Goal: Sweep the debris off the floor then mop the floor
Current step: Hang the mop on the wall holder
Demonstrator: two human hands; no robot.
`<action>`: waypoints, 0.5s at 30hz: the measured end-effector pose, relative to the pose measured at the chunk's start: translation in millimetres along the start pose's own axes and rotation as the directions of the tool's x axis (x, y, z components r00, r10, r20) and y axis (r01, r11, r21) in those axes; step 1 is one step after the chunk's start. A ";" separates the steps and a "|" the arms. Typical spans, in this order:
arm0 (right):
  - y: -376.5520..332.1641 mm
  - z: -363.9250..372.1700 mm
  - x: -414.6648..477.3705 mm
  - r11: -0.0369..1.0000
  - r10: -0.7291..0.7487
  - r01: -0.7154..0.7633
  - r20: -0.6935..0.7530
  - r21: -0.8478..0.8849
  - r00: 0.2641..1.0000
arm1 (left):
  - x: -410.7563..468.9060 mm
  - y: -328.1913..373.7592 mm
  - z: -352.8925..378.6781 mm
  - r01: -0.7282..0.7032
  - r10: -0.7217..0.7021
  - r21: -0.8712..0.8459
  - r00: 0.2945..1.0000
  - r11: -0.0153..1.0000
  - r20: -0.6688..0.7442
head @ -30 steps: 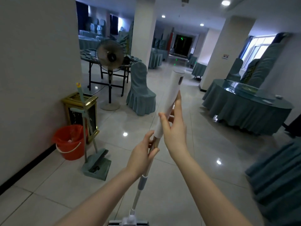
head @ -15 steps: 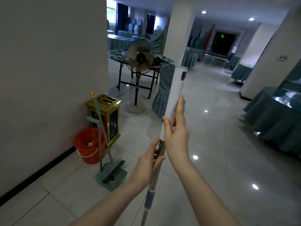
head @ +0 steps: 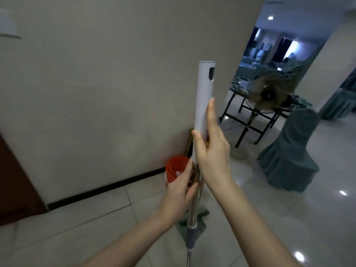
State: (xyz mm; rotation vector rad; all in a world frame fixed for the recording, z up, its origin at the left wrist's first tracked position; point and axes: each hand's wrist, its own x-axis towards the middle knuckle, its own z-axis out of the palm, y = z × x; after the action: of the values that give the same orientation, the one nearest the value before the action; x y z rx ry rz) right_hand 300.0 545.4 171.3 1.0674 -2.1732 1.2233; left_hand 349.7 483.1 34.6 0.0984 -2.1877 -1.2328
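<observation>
At centre frame, long mop with white plastic grip and steel shaft stands upright. Right hand clasps grip; left hand wraps shaft below. View has swung left versus second ago: wall close, orange plastic bucket just behind hands. Mop head out of frame; mopping looks pending.
</observation>
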 end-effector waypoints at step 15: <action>-163.9 283.3 108.6 0.934 -0.175 0.095 0.210 0.344 0.962 | 44.7 -162.1 -292.8 0.104 -0.035 0.186 0.939 0.977 -0.343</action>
State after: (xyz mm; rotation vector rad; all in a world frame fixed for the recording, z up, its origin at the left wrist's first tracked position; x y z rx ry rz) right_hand 364.3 206.8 182.9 1.5482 -2.0608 1.4976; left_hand 437.0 156.9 36.4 0.4430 -2.0102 -0.9446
